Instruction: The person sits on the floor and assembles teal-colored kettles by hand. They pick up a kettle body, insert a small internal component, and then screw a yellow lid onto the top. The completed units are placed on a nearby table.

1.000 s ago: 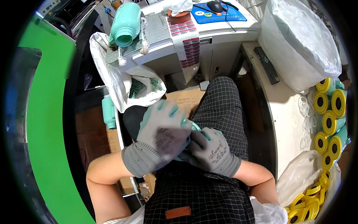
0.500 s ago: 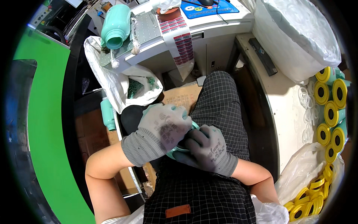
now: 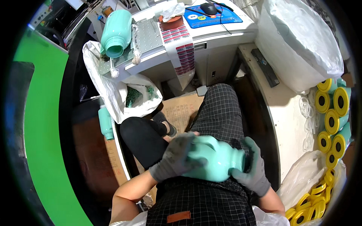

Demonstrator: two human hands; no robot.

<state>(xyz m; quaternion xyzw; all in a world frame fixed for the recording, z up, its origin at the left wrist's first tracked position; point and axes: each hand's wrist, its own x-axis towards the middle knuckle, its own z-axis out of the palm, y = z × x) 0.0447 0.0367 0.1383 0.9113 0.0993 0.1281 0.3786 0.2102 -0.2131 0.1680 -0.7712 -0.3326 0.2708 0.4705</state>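
**Mint-green bottle held in two gloved hands over the lap**

Mint-green and glossy, the plastic bottle (image 3: 213, 158) lies on its side across the seated person's lap, just above the black-and-white checked trousers (image 3: 218, 109). Both hands wear grey knit gloves. The left hand (image 3: 176, 156) is spread over the bottle's rounded left end, fingers curled onto its top. The right hand (image 3: 253, 167) is wrapped around the narrower right end, fingers up behind it and the thumb pressed beneath. Between them the bottle is gripped from both sides and does not touch the knees. It looks slightly blurred.

Ahead of the person stands a white machine bench (image 3: 211, 41). On its perforated metal plate (image 3: 145, 34) lies a second mint-green bottle (image 3: 115, 34), on its side with its open mouth facing the viewer. Farther back sit a blue mouse pad (image 3: 215, 17) and a dark computer mouse (image 3: 208, 8). A white plastic sack (image 3: 113, 90) hangs below the left end of the bench, holding small green parts. A smaller green bottle (image 3: 105, 122) stands beside the sack, near the floor.

To the right, a large white bag (image 3: 301, 41) bulges on a pale counter (image 3: 286, 109). Past it are stacked yellow rolls with black centres (image 3: 333, 109), and more of them fill a clear bag (image 3: 313, 199) low at the right. A bright green panel (image 3: 37, 124) fills the left side.
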